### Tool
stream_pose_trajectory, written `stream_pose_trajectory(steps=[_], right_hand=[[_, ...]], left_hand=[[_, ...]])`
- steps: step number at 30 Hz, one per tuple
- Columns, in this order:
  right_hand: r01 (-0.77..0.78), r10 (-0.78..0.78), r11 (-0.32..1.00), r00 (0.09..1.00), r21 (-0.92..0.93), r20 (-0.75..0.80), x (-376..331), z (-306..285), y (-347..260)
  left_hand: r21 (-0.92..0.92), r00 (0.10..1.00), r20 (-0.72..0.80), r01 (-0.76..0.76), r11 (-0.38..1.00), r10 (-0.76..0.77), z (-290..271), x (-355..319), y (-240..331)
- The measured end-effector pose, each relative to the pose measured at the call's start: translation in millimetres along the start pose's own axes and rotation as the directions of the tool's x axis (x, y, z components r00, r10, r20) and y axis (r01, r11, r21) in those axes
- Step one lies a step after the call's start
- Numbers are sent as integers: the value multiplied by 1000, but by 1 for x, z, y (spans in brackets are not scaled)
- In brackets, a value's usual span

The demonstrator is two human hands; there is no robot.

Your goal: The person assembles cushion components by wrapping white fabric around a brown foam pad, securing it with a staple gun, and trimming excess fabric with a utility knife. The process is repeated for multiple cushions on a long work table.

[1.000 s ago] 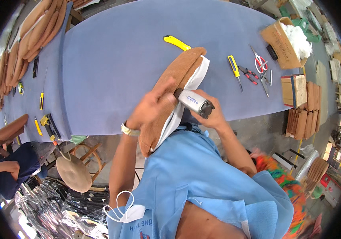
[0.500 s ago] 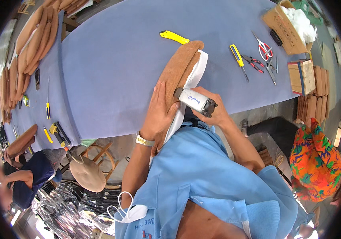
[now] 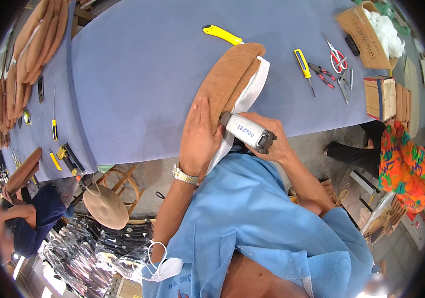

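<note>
A curved brown upholstered cushion [image 3: 232, 67] with a strip of white fabric [image 3: 253, 89] along its right edge rests on the blue-covered table, its lower end against my body. My left hand [image 3: 200, 136] lies on the cushion with fingers stretched flat and the thumb toward the white edge. My right hand [image 3: 272, 134] is closed around a white and black staple gun [image 3: 246, 131]; its handle is mostly hidden by the tool's body. The gun's dark nose meets the cushion near the white strip, beside my left thumb. A yellow-handled knife [image 3: 222, 35] lies just beyond the cushion's far end.
On the table's right lie a yellow screwdriver [image 3: 303, 64], pliers [image 3: 321, 74], and red-handled scissors [image 3: 337, 58], near a cardboard box [image 3: 364, 37] of white stuffing. Brown cushions [image 3: 38, 39] are stacked at left. A co-worker [image 3: 38, 216] works lower left; another person in bright orange [image 3: 406, 164] is at right.
The orange-clad person has moved right and toward the table. My view has shifted slightly; the staple gun stays at about the same place on the cushion's edge, and both hands keep their hold.
</note>
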State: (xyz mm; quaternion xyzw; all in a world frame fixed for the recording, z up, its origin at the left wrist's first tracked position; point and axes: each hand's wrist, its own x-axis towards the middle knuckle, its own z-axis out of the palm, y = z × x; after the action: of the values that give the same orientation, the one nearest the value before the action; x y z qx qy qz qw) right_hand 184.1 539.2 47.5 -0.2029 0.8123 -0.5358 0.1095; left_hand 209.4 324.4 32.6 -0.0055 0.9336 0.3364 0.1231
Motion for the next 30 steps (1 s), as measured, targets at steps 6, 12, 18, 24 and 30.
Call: stream_pose_trajectory(steps=[6,12,18,24,30], right_hand=[[-71,71,997,997,4,-6,-1,3,-1],[-6,7,999,1000,34,-9,-13,6,8],[-56,55,998,998,35,28,-6,6,-6],[-156,156,988,986,5,59,-5,11,-7],[-21,20,999,999,38,40,-15,11,2]], left_hand=[[36,999,-33,19,999,-17,4,1,3],[27,1000,-22,7,1000,-7,1,0,-1],[4,998,18,56,998,-56,-4,1,5],[-3,998,-23,64,998,-64,1,6,4],[-6,998,11,65,998,-65,-5,4,5]])
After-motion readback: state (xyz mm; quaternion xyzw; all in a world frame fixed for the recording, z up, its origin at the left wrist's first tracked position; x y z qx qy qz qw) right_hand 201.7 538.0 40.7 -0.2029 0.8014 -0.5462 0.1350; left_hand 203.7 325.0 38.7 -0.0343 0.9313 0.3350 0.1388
